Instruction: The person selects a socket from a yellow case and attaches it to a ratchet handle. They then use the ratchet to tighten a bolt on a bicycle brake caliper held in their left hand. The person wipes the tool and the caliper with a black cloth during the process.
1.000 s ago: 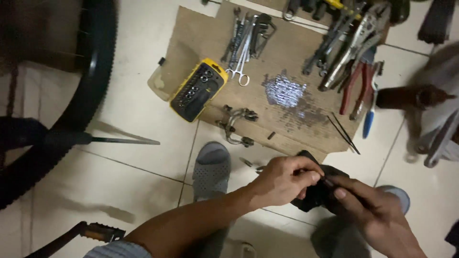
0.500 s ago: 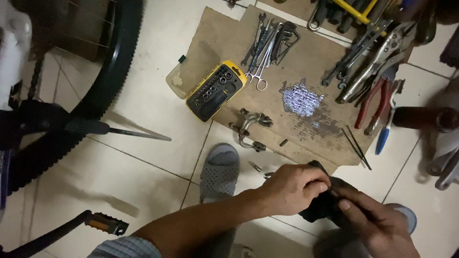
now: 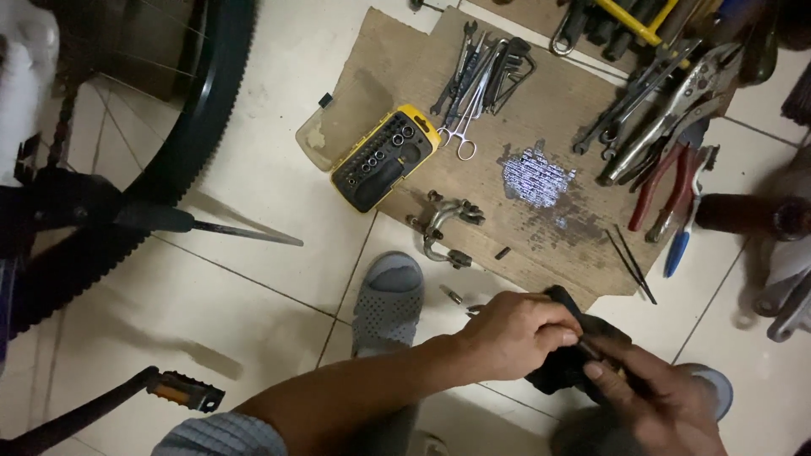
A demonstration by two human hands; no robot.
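Both hands, left [image 3: 515, 333] and right [image 3: 650, 397], stay clamped together on my black rag [image 3: 566, 367] above the floor, only the view shifting since, so wiping a small part continues near the cardboard [image 3: 541, 101].

- Left hand [image 3: 515, 333] curled over a black rag [image 3: 568, 359], thumb and fingers pinching it.
- Right hand [image 3: 655, 401] meets it from the other side, fingertips pressed on a small dark part at the rag; what the part is can't be made out.
- Just above the hands, a cardboard sheet [image 3: 557, 101] on the tiled floor carries wrenches [image 3: 473, 67], pliers [image 3: 667, 181] and a yellow socket case [image 3: 382, 158].
- A metal brake caliper [image 3: 443, 228] lies at the cardboard's near edge.
- Grey slipper [image 3: 389, 300] sits left of the hands.
- Bicycle tyre [image 3: 182, 127] fills the far left, with a pedal [image 3: 186, 391] low down.
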